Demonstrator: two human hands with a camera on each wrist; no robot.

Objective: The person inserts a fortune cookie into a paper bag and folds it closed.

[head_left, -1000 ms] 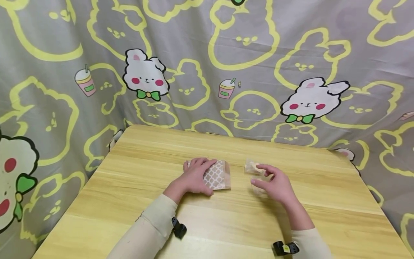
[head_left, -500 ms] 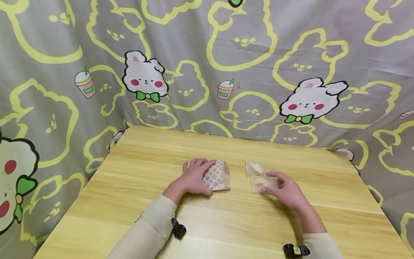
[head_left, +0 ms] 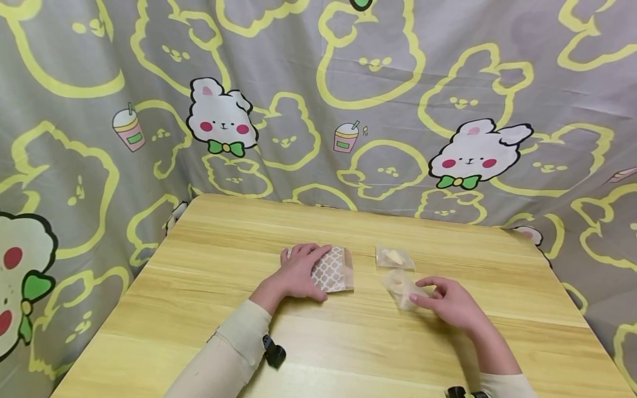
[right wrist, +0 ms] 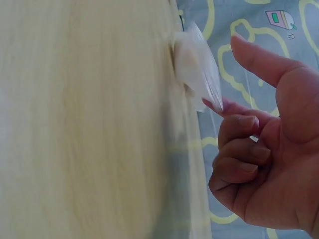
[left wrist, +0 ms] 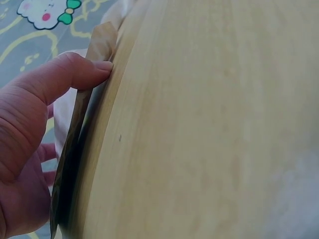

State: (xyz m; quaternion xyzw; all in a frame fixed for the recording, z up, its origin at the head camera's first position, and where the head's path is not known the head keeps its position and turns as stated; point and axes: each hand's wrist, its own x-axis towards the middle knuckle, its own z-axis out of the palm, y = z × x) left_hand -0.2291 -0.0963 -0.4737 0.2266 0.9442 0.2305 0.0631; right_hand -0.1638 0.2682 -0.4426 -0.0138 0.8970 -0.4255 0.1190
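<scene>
My left hand [head_left: 298, 275] lies spread over a flat paper bag [head_left: 332, 271], white lattice on tan with a plain tan strip at its right end. The hand covers the bag's left part; in the left wrist view the thumb overlaps its near edge. My right hand [head_left: 450, 301] is at a small translucent packet [head_left: 402, 290] with something pale inside. In the right wrist view the index finger touches this packet's edge, the thumb stands apart from it, and the other fingers are bent. A second such packet [head_left: 394, 257] lies just behind, flat on the table.
The wooden table [head_left: 239, 232] runs back to a grey curtain [head_left: 298, 66] printed with yellow outlines and white rabbits. Black wrist cameras sit at both cuffs, the left camera [head_left: 273, 352] close over the tabletop.
My right hand has drawn back to the right and nearer to me. The nearer packet has turned and shifted slightly toward me. My left hand and the paper bag have stayed put.
</scene>
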